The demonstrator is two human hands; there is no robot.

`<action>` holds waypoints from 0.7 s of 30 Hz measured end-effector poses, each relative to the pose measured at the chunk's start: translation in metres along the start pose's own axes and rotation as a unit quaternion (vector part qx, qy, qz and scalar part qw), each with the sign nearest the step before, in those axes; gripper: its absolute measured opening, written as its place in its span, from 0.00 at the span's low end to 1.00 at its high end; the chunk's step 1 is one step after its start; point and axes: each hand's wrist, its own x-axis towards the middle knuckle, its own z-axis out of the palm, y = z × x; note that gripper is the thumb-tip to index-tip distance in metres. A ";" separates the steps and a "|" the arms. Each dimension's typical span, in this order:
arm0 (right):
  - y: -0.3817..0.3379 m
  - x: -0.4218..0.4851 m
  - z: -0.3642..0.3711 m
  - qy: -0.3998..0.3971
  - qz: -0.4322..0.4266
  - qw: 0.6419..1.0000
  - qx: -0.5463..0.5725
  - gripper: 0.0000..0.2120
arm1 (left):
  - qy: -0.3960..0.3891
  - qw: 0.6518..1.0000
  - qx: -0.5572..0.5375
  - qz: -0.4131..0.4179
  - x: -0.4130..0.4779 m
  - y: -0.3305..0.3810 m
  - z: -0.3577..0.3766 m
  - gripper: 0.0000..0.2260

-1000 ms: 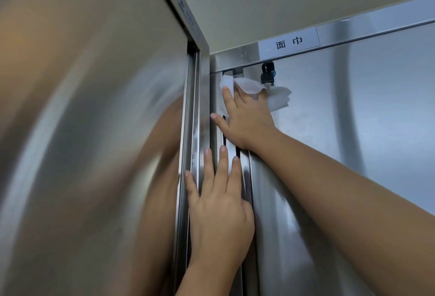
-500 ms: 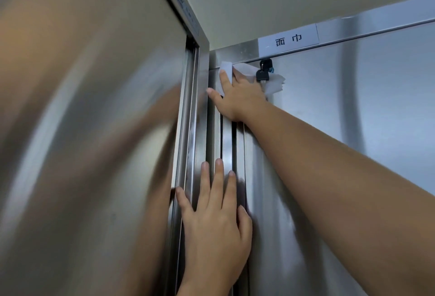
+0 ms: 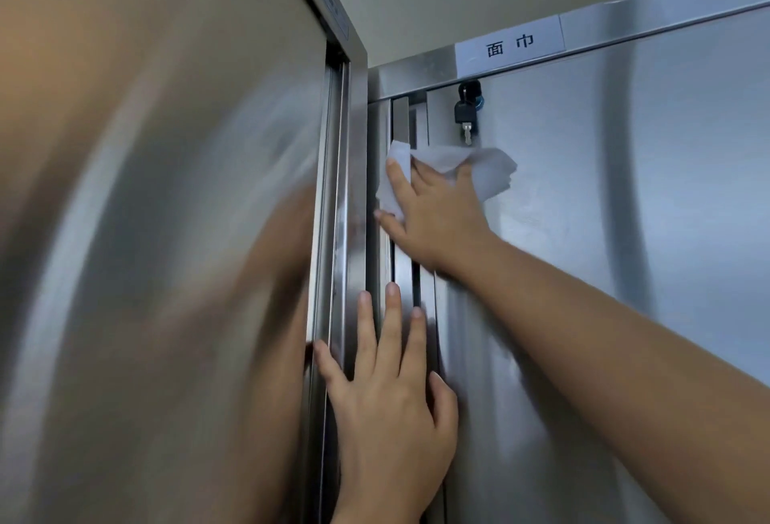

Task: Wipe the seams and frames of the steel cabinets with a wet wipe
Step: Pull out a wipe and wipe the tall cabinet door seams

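Your right hand (image 3: 437, 217): fingers straight, slightly spread, pressing the wet wipe (image 3: 489, 175) flat against the vertical frame strip (image 3: 402, 119) at the door seam. Your left hand (image 3: 391, 402), below it: fingers extended, flat on the same frame, holding nothing. Just above the right fingers, black keys (image 3: 466, 111) hang in the lock. Higher up, a white label (image 3: 510, 44) reads "面巾". The left cabinet door (image 3: 166, 232) reflects your arms.

One wide-angle head view, close, upward at the corner seam (image 3: 367, 148) between steel cabinets (image 3: 625, 232).
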 end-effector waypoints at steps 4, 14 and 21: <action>0.007 0.039 -0.018 -0.035 0.038 0.997 0.055 0.31 | 0.010 1.000 0.001 0.018 -0.007 -0.007 0.001 0.27; 0.011 0.007 -0.010 0.022 0.023 0.999 -0.016 0.30 | 0.003 1.000 0.009 0.029 -0.016 -0.005 -0.001 0.27; 0.006 0.010 -0.012 -0.010 0.038 0.999 -0.016 0.31 | 0.015 0.999 0.000 0.029 -0.018 -0.005 0.000 0.27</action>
